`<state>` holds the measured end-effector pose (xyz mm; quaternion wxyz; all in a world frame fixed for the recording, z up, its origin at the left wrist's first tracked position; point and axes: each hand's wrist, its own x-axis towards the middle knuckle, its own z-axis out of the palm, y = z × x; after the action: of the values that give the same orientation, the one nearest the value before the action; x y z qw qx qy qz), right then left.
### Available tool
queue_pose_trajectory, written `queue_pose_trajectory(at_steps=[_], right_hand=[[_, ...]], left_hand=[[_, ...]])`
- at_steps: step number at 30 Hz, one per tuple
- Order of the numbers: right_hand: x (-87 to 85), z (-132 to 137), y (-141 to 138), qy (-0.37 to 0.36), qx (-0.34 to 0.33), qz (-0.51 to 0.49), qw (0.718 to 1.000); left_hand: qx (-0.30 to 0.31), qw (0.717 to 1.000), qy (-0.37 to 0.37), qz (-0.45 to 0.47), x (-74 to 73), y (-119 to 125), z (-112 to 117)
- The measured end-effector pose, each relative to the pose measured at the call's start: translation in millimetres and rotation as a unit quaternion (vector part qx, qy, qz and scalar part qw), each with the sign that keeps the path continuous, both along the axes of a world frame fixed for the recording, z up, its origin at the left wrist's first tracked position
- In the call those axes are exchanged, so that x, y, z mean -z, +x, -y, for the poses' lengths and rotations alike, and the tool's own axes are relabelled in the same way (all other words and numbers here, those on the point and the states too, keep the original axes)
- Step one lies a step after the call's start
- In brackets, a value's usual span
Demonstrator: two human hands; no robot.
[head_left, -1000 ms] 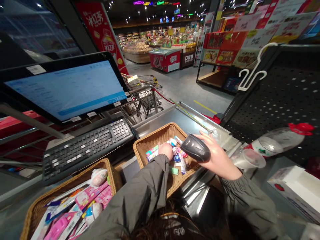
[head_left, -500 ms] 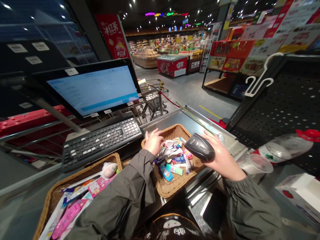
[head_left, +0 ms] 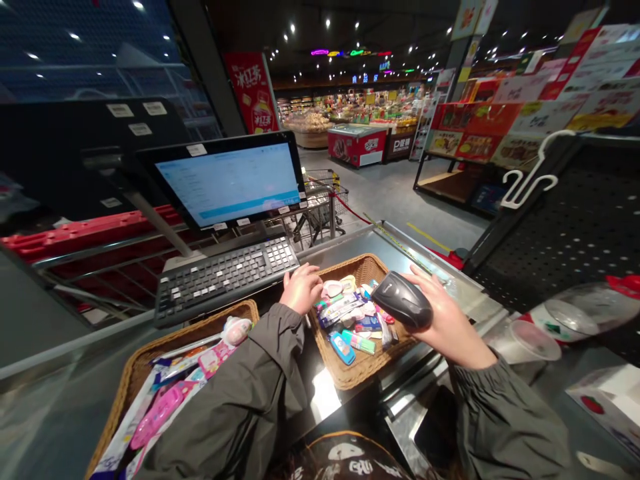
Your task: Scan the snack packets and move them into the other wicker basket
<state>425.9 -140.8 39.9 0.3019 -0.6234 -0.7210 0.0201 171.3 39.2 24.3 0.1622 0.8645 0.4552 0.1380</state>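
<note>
- we look from the person's head, one worn camera, just behind the wicker basket point(head_left: 350, 265)
- faces forward and down, basket low in frame, centre
- close range: left hand point(head_left: 301, 288) and right hand point(head_left: 450, 327) right by the basket
- shop floor point(head_left: 390, 187) and freezer point(head_left: 356, 147) well beyond the basket, so we get near and far together

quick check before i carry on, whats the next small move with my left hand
I'd probably have your left hand pick up the blue tube at the front of the wicker basket and bring it to the scanner in your right hand. The left hand looks empty, and that tube lies loose on top.
</note>
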Motion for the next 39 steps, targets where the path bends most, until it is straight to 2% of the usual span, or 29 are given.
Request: queue_pose_trajectory(at_steps=[5, 12, 20, 26, 32, 39], right_hand=[[-1.7, 0, -17, -0.012, -0.020, 0.010, 1.000], [-9.8, -10, -51, -0.001, -0.071, 0.018, 0.997], [-21.8, -21, -103, 0.035, -0.154, 0.043, 0.986], [-20.3, -23, -143, 0.019, -0.194, 0.035, 0.980], [-16.2, -25, -168, -0.001, -0.212, 0.031, 0.977], [-17.6, -24, -180, -0.012, -0.211, 0.034, 0.977]], left_hand=[[-0.024, 0.999, -0.003, 0.038, -12.4, -38, 6], [-0.067, 0.996, 0.006, 0.053, -28.4, -96, 26], [-0.141, 0.987, 0.042, 0.061, -36.6, -157, 52], [-0.184, 0.979, 0.071, 0.053, -33.3, -199, 70], [-0.197, 0.976, 0.073, 0.059, -29.2, -222, 80], [-0.194, 0.977, 0.062, 0.058, -32.9, -228, 86]])
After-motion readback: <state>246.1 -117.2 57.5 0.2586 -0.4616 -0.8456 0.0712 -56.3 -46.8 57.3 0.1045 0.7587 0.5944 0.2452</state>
